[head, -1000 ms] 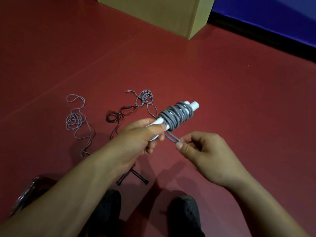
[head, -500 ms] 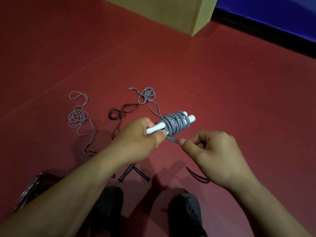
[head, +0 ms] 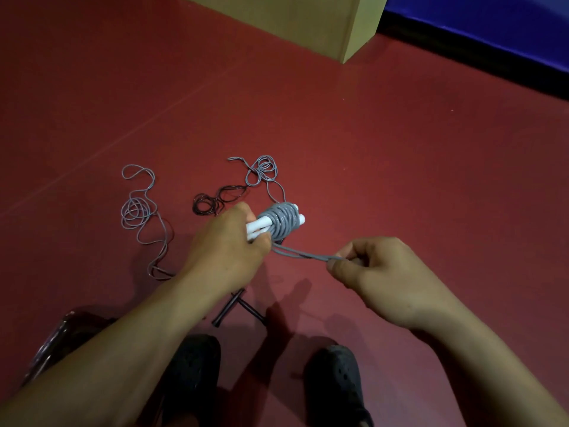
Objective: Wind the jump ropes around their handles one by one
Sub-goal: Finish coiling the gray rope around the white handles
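Above a red floor (head: 400,180), the left hand (head: 228,251) grips white handles (head: 261,226) mostly wrapped in grey rope (head: 281,221), the right hand (head: 378,272) pinching its taut tail; other ropes (head: 137,211) lie loose, unwound.

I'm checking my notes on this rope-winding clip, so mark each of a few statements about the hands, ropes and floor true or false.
1. The left hand grips the two white plastic handles. True.
2. The grey cord coil is wrapped around the handles. True.
3. The right hand is empty. False: it pinches a doubled grey cord strand leading from the coil.
4. The floor is blue. False: the smooth red floor is red; only a blue wall panel is blue.
5. A dark thin rope lies loose on the floor. True.
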A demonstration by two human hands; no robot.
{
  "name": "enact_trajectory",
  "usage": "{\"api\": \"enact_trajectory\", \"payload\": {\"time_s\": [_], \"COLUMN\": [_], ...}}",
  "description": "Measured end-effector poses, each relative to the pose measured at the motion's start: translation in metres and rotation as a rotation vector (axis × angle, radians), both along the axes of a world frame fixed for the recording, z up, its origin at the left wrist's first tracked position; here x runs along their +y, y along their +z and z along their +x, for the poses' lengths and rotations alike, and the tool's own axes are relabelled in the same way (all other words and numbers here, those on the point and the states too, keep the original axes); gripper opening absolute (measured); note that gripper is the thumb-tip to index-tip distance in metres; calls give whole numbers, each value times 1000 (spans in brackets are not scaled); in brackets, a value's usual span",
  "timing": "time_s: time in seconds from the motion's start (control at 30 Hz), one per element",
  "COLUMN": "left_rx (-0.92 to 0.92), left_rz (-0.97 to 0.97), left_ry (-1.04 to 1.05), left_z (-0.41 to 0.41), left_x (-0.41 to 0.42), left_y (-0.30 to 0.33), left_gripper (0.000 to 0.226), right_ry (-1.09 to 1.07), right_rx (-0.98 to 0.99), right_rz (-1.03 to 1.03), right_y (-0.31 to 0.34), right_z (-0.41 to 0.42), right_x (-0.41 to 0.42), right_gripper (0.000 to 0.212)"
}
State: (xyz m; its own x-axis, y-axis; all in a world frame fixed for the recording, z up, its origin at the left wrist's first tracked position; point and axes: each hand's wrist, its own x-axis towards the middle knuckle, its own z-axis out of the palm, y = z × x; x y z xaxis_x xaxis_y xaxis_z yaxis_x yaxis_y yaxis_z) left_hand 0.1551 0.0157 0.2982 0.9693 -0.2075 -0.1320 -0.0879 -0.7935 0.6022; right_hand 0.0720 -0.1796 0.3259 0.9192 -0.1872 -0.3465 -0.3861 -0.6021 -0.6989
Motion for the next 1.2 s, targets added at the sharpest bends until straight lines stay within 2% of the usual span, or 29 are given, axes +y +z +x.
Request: {"api": "enact_trajectory", "payload": {"time_s": [0.2,0.37,0.5,0.67,0.83,1.03,1.13,1.2], "left_rx": [10,84,223,355,433,530,596,631], "left_rz": [29,28,-90,-219,-229,-294,-406,-469], "left_ry": [-98,-265,-464,-604,-636,-691,-678,-674], "left_z": [0,-4,-8,-12,-12,-10,-9,-7], "left_x": [0,0,-3,-6,-3,0,2,2], "left_y": [1,-2,1,13,19,18,19,22], "left_gripper": [18,15,7,2,1,3,22,22], "right_ry": [-109,-155,-217,-244,-229,-219,-208,-201], "right_rx": [-121,-317,-387,-387,-343,-325,-331,-341], "right_rz": [152,100,97,126,108,150,263,308], "right_y": [3,1,-3,-6,-7,-9,-6,-5], "right_z": [0,2,3,4,4,6,5,9], "right_x": [-4,-5,-10,-19,-27,-26,-23,-23], "right_gripper": [22,23,24,22,12,20,31,32]}}
